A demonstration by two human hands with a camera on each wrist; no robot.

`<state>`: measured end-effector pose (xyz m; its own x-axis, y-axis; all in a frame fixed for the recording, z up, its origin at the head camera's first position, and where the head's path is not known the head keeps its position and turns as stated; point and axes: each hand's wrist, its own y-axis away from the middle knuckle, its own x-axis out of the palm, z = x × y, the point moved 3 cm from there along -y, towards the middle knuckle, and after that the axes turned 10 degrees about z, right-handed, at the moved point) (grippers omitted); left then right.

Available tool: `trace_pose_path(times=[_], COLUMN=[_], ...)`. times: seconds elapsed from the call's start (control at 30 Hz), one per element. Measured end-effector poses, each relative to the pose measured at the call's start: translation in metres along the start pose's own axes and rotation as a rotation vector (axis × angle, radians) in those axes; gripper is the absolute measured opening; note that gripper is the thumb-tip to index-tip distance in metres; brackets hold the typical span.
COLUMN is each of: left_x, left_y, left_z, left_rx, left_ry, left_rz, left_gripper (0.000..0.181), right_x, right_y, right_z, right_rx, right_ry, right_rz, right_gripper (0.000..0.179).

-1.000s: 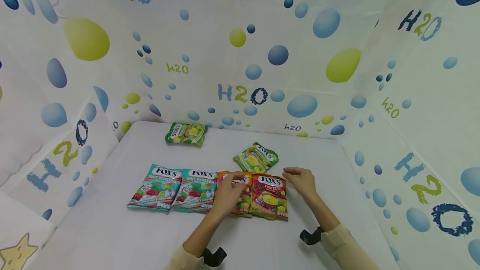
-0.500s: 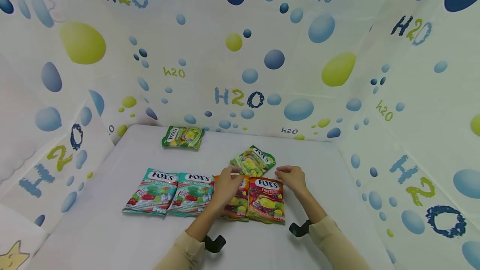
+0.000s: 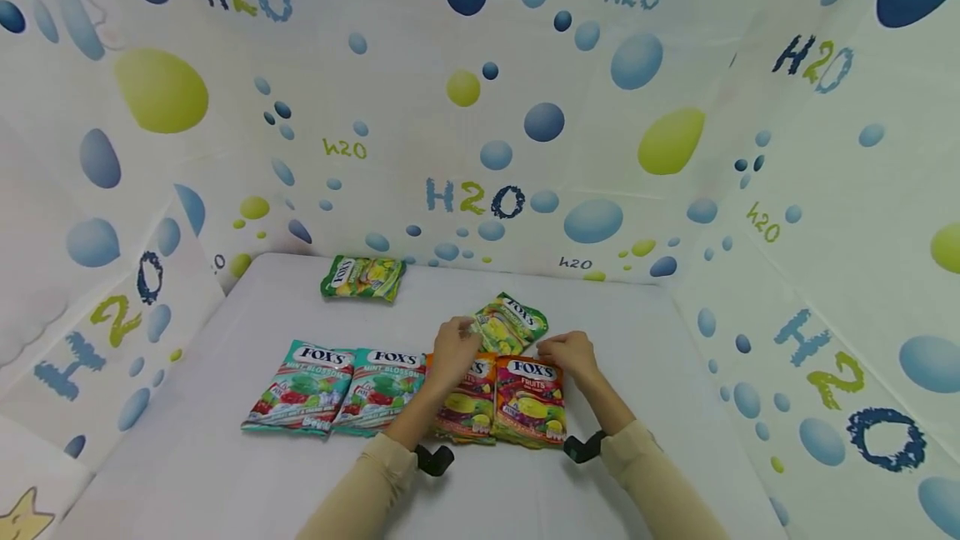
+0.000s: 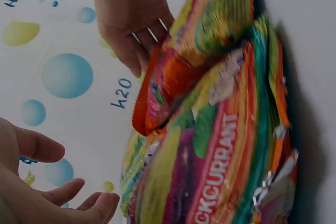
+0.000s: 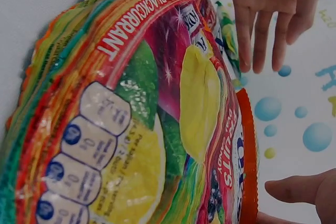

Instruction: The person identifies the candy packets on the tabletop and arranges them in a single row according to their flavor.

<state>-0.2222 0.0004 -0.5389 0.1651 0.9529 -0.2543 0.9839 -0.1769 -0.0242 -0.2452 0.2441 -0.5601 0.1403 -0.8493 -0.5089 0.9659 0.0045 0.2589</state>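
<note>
My left hand (image 3: 455,352) reaches over the left orange Fox's candy bag (image 3: 467,407), its fingertips by the left end of a green candy bag (image 3: 510,323). In the left wrist view, thumb and fingers (image 4: 100,208) are apart with nothing between them. At the top right corner of the right orange candy bag (image 3: 531,402) is my right hand (image 3: 572,354). Its thumb (image 5: 294,188) stands clear in the right wrist view, while one finger passes partly behind the bag's top edge; whether it touches cannot be told. The left hand covers part of the left orange bag.
Two teal mint candy bags (image 3: 303,388) (image 3: 381,390) lie side by side left of the orange ones. Another green candy bag (image 3: 363,278) lies at the back left of the white table (image 3: 247,482). Printed cloth walls (image 3: 480,132) enclose the back and sides.
Both hands have moved forward, the left towards the green bag and the right inward to the top of the right orange bag. The head view has shifted slightly; the bags stay put.
</note>
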Motion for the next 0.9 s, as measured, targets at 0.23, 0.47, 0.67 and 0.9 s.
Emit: trace_pose_path(times=[0.23,0.47,0.67,0.9], left_x=[0.005,0.008,0.007,0.007], left_y=[-0.018,-0.029,-0.036,-0.041], left_z=[0.008,0.013,0.02,0.021], left_rx=[-0.025,-0.08,-0.129,-0.131], left_ry=[-0.097,-0.185,-0.195,-0.264], left_rz=[0.015,0.008,0.002,0.039], left_gripper=[0.055,0.06,0.068,0.068], right_x=[0.001,-0.002,-0.001,0.001], right_y=[-0.012,-0.024,-0.032,-0.035], right_z=[0.001,-0.002,-0.003,0.002], right_rx=[0.02,0.076,0.105,0.134], right_ry=[-0.067,-0.19,-0.288,-0.419], right_rz=[0.062,0.112,0.137,0.172], right_gripper=[0.033,0.036,0.039,0.034])
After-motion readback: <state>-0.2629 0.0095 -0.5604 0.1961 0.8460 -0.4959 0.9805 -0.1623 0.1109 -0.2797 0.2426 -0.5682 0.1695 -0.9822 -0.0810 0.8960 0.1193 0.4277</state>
